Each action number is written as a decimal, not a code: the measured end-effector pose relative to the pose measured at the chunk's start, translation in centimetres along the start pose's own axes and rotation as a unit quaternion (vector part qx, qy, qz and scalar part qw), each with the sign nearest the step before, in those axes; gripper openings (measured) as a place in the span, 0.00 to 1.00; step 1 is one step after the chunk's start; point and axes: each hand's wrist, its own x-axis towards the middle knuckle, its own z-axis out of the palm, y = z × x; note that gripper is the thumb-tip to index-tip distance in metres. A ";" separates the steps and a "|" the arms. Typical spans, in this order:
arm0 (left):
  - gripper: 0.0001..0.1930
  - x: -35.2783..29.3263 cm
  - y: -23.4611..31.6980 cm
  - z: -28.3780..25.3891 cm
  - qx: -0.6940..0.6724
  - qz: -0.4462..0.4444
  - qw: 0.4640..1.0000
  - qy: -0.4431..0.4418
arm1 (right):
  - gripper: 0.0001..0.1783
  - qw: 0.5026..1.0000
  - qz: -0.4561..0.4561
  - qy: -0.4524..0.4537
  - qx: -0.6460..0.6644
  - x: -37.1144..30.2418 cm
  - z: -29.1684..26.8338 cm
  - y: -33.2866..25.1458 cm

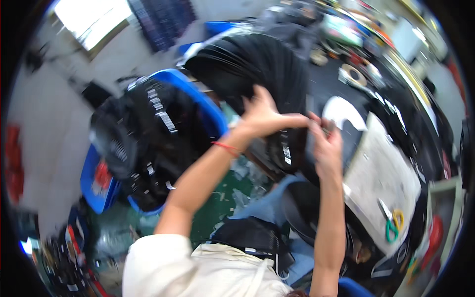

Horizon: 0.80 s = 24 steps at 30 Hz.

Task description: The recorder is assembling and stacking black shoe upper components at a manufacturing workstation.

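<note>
My left hand [262, 116], with a red string around its wrist, is over a large stack of black sheet-like pieces [237, 59]. Its fingers are spread, and one long finger or the thumb reaches across to the other hand. My right hand [327, 143] is closed, its fingertips bent around something small and greyish that blur keeps me from naming. Below both hands, the black pile hangs down and carries a white printed label [286, 148]. A white curved piece [346, 113] lies just right of my right hand.
Blue bins [210, 109] on the left hold heaped black items [153, 128] with white labels. On the right, a pale board [383, 173] bears scissors [391, 227] with green and yellow handles. A tape roll [354, 75] is farther back. A dark round container [302, 208] stands near my lap.
</note>
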 end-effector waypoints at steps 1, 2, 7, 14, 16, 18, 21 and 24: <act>0.69 0.0 -0.8 1.5 -0.156 0.083 0.984 0.021 | 0.15 1.000 -0.008 -0.007 -0.021 -0.4 0.0 -0.2; 0.65 -0.5 -0.3 1.6 -0.186 0.085 0.978 0.040 | 0.15 0.999 -0.022 0.011 -0.025 -0.3 -0.1 0.5; 0.67 -0.8 -1.1 1.2 -0.257 0.039 0.964 0.049 | 0.17 0.998 -0.002 -0.035 -0.051 -2.3 1.6 -1.6; 0.41 -6.8 -1.8 -4.6 -0.592 0.127 0.790 0.097 | 0.09 0.986 -0.108 -0.094 -0.079 -7.9 6.0 -5.9; 0.44 -8.8 -1.8 -8.1 -0.601 0.109 0.785 0.103 | 0.09 0.977 -0.144 -0.120 -0.101 -9.1 6.4 -7.2; 0.42 -10.5 -3.0 -12.3 -0.527 0.121 0.816 0.204 | 0.08 0.942 -0.288 -0.017 -0.173 -9.3 5.2 -7.5; 0.42 -11.9 -5.0 -19.0 -0.293 0.172 0.851 0.399 | 0.06 0.940 -0.256 0.075 -0.213 -9.0 -1.5 -7.1; 0.43 -12.3 -9.8 -26.5 0.115 0.093 0.823 0.549 | 0.11 0.943 -0.186 0.177 -0.210 -10.8 -9.1 -7.7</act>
